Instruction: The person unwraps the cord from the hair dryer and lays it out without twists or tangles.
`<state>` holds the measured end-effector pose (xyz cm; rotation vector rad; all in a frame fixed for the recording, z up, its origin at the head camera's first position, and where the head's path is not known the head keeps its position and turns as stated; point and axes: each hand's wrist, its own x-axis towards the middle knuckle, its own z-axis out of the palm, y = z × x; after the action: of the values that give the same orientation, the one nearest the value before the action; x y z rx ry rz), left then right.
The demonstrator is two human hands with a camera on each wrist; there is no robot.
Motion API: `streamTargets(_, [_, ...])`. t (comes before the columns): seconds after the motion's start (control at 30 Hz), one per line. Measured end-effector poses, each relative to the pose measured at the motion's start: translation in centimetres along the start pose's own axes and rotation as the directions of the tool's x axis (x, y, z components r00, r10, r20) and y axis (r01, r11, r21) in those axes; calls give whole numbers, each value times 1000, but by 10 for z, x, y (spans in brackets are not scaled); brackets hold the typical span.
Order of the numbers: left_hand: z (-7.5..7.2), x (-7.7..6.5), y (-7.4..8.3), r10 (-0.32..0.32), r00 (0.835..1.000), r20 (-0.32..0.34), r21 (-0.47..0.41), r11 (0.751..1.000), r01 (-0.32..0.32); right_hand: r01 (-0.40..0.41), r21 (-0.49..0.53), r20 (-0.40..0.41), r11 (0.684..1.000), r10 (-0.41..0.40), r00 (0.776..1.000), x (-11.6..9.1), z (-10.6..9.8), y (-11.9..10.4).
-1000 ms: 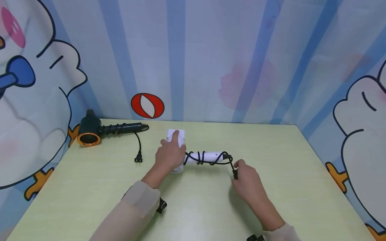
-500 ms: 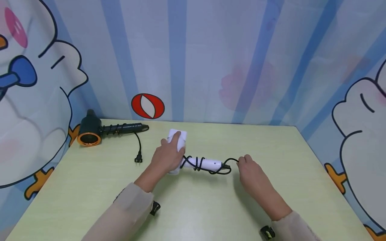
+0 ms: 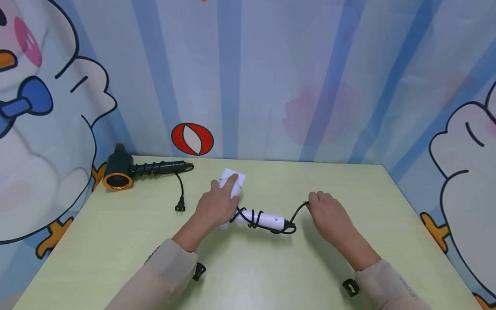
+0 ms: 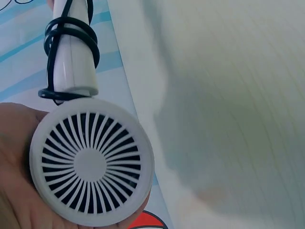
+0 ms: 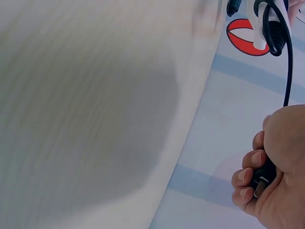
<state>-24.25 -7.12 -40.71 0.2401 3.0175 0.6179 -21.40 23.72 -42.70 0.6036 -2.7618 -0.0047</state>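
Observation:
A white hair dryer (image 3: 267, 220) has its black cord (image 3: 253, 218) wound around the handle, which points right. My left hand (image 3: 217, 202) grips the dryer's barrel from above and behind. In the left wrist view the round slotted grille (image 4: 90, 164) of the dryer faces the camera, with the palm beside it. My right hand (image 3: 329, 215) holds the cord's plug end, and a short length of cord arcs from the handle's end to it. The right wrist view shows the black plug (image 5: 263, 177) inside the curled fingers, a metal prong showing.
At the back left of the pale table (image 3: 271, 275) lies a dark hair dryer (image 3: 120, 168) with an orange rim, its cord coiled on the handle. That dryer's plug (image 3: 180, 206) hangs forward on the tabletop. A printed curtain (image 3: 263, 77) stands behind the table.
The right hand has moved up and slightly right with the plug, lifting the cord's free end into an arc. The white dryer's handle has tilted down toward the front, turning with the left hand.

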Motion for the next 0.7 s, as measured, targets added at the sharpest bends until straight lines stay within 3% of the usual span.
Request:
streamTargets(0.3, [2, -1, 2, -37, 997, -72, 30, 999, 39, -18, 14, -53, 1000, 19, 998, 3, -14, -1])
streamTargets(0.7, [-1, 1, -4, -82, 992, -96, -27, 996, 80, 20, -40, -47, 999, -22, 999, -3, -21, -5])
